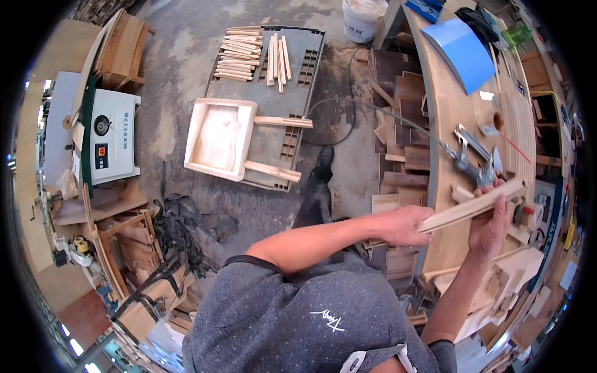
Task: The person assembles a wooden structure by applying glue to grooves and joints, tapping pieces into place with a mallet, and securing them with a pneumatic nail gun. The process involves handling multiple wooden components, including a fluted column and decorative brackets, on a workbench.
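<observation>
Over the workbench (444,193) on the right, a pale wooden strip (460,213) with a groove along it slants up to the right. My left hand (404,225) is closed around its near left end. Farther along the strip, my right hand (488,227) grips it, thumb in front and fingers partly hidden behind. Just beyond the right hand a metal air tool (465,163) with a hose lies on the bench. Below the hands a small wooden block assembly (513,273) rests at the bench's near end.
On a grey plastic pallet (277,105) lie wooden sticks (238,55) and a shallow wooden box frame (250,133) with two legs. A blue curved sheet (463,53) sits on the far bench. A white bucket (362,20) stands on the floor. Black straps (186,227) lie left, near a white machine (115,137).
</observation>
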`<state>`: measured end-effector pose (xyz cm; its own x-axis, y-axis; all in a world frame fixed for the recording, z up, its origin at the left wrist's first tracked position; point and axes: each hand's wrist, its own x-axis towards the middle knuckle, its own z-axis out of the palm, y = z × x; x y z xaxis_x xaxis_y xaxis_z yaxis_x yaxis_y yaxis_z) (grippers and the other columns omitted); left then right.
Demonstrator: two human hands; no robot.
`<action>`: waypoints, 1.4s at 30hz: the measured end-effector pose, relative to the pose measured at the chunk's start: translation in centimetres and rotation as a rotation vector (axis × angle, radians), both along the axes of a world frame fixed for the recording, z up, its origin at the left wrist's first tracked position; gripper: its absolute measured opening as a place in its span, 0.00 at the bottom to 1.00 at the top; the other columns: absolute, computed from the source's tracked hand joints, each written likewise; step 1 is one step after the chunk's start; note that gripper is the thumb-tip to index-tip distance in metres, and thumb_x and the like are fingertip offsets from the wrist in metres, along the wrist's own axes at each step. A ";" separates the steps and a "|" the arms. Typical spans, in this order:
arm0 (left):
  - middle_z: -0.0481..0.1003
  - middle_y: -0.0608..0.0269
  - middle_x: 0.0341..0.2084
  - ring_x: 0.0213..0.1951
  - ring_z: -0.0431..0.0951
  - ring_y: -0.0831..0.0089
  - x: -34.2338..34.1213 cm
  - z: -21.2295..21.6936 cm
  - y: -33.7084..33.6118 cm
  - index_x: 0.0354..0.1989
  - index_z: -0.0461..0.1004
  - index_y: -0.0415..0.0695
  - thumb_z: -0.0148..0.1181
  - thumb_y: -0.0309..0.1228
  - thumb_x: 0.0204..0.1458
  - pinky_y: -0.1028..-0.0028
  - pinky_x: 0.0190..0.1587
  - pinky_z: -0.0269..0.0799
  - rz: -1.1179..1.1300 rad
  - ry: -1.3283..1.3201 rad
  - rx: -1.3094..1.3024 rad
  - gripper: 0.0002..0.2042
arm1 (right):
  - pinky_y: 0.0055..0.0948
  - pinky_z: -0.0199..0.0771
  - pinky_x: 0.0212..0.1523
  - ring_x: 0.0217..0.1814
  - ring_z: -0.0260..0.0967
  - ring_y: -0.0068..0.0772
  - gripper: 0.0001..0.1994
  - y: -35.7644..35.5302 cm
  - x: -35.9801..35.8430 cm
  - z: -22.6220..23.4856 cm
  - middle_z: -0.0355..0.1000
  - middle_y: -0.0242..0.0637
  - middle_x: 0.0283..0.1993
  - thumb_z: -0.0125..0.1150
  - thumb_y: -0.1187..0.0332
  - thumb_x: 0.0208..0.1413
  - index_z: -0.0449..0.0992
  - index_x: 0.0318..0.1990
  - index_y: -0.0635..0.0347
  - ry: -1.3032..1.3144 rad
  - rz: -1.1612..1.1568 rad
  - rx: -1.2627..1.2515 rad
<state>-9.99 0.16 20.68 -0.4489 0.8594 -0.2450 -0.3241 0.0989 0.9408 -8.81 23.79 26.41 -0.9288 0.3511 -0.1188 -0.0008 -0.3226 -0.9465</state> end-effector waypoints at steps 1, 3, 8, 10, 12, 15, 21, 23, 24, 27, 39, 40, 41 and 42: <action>0.76 0.51 0.34 0.38 0.77 0.58 2.3 0.4 0.9 0.43 0.70 0.37 0.64 0.40 0.54 0.62 0.43 0.73 0.000 0.129 0.015 0.19 | 0.34 0.75 0.58 0.49 0.73 0.36 0.19 1.6 3.1 1.0 0.74 0.47 0.50 0.51 0.69 0.71 0.62 0.64 0.66 0.067 0.016 -0.014; 0.76 0.46 0.34 0.39 0.78 0.51 6.5 0.3 3.0 0.44 0.71 0.36 0.63 0.40 0.53 0.58 0.45 0.73 -0.006 0.392 0.045 0.19 | 0.35 0.73 0.60 0.51 0.73 0.39 0.18 4.7 9.5 2.2 0.73 0.47 0.51 0.50 0.71 0.71 0.64 0.64 0.66 0.031 -0.107 0.032; 0.78 0.44 0.34 0.40 0.79 0.49 11.8 4.0 4.0 0.44 0.72 0.34 0.64 0.39 0.50 0.57 0.45 0.73 -0.275 0.302 0.040 0.21 | 0.35 0.70 0.61 0.54 0.70 0.38 0.19 9.1 21.6 3.9 0.71 0.44 0.52 0.52 0.70 0.69 0.65 0.65 0.66 0.106 -0.212 -0.004; 0.78 0.45 0.34 0.39 0.80 0.52 13.7 4.9 4.3 0.45 0.72 0.34 0.64 0.39 0.49 0.58 0.44 0.73 -0.377 0.279 0.029 0.21 | 0.35 0.67 0.63 0.55 0.69 0.38 0.21 9.8 25.8 4.7 0.71 0.44 0.53 0.54 0.68 0.69 0.65 0.66 0.66 0.179 -0.175 -0.039; 0.79 0.47 0.34 0.39 0.79 0.55 14.3 6.4 4.8 0.46 0.72 0.34 0.65 0.39 0.49 0.59 0.44 0.74 -0.509 0.257 0.036 0.22 | 0.35 0.66 0.63 0.56 0.68 0.38 0.23 10.1 29.1 5.5 0.70 0.43 0.54 0.55 0.65 0.69 0.64 0.67 0.65 0.267 -0.119 -0.109; 0.79 0.50 0.34 0.37 0.79 0.60 14.8 7.2 6.2 0.48 0.73 0.35 0.64 0.39 0.51 0.61 0.43 0.74 -0.633 0.075 0.011 0.22 | 0.40 0.70 0.62 0.56 0.68 0.38 0.23 12.4 32.5 5.1 0.70 0.42 0.53 0.60 0.64 0.66 0.67 0.64 0.67 0.376 -0.111 -0.011; 0.77 0.54 0.36 0.38 0.76 0.66 13.4 9.2 11.3 0.52 0.71 0.36 0.63 0.37 0.58 0.65 0.43 0.73 -0.418 0.313 -0.101 0.20 | 0.32 0.78 0.45 0.47 0.74 0.32 0.18 10.7 30.0 4.5 0.74 0.39 0.44 0.63 0.71 0.61 0.70 0.56 0.68 -0.082 -0.606 0.040; 0.76 0.55 0.34 0.38 0.76 0.65 12.1 10.0 14.0 0.51 0.71 0.36 0.63 0.37 0.59 0.66 0.43 0.73 -0.471 0.391 -0.224 0.19 | 0.29 0.82 0.39 0.43 0.76 0.29 0.21 10.9 27.8 5.8 0.75 0.40 0.46 0.68 0.65 0.60 0.71 0.54 0.69 -0.160 -0.526 0.091; 0.74 0.59 0.29 0.34 0.75 0.69 11.7 9.4 14.9 0.49 0.71 0.37 0.62 0.38 0.60 0.68 0.39 0.72 -0.450 0.411 -0.141 0.17 | 0.27 0.82 0.37 0.38 0.77 0.27 0.20 12.0 27.7 5.9 0.77 0.38 0.43 0.69 0.63 0.59 0.73 0.52 0.68 -0.185 -0.551 0.128; 0.72 0.62 0.25 0.30 0.74 0.74 8.8 6.7 17.2 0.48 0.70 0.39 0.59 0.38 0.64 0.71 0.35 0.71 -0.528 0.366 -0.130 0.14 | 0.23 0.79 0.32 0.31 0.76 0.24 0.12 16.4 26.7 6.5 0.77 0.34 0.31 0.68 0.63 0.61 0.77 0.40 0.64 -0.235 -0.740 0.129; 0.71 0.63 0.27 0.26 0.70 0.74 -4.9 0.2 17.6 0.55 0.68 0.35 0.48 0.55 0.67 0.74 0.29 0.70 -0.184 -0.625 0.097 0.29 | 0.23 0.74 0.30 0.29 0.71 0.21 0.24 22.8 2.5 -2.3 0.75 0.32 0.31 0.62 0.65 0.61 0.69 0.61 0.72 -0.499 -0.299 0.338; 0.70 0.63 0.26 0.25 0.69 0.73 -5.8 -0.2 17.5 0.56 0.68 0.35 0.48 0.56 0.66 0.74 0.28 0.69 -0.139 -0.649 0.104 0.30 | 0.23 0.77 0.32 0.33 0.72 0.20 0.24 23.2 -0.4 -3.2 0.74 0.31 0.35 0.64 0.65 0.62 0.68 0.62 0.68 -0.467 -0.242 0.369; 0.69 0.63 0.24 0.23 0.68 0.73 -6.6 -0.5 17.5 0.56 0.68 0.36 0.48 0.57 0.66 0.73 0.27 0.68 -0.095 -0.673 0.112 0.31 | 0.24 0.78 0.33 0.33 0.72 0.20 0.31 23.6 -3.0 -4.8 0.74 0.31 0.35 0.65 0.65 0.60 0.62 0.66 0.70 -0.478 -0.222 0.425; 0.68 0.64 0.25 0.24 0.67 0.74 -7.4 -0.8 17.5 0.57 0.68 0.36 0.47 0.56 0.67 0.73 0.27 0.67 -0.066 -0.696 0.122 0.30 | 0.24 0.78 0.33 0.33 0.73 0.20 0.34 23.5 -5.5 -5.1 0.74 0.31 0.35 0.66 0.65 0.60 0.59 0.68 0.71 -0.479 -0.216 0.417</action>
<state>-17.40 17.65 19.89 -0.1695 0.9189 -0.3562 -0.8509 0.0459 0.5233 -14.33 47.34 21.29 -0.7107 0.6294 -0.3144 0.4271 0.0309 -0.9037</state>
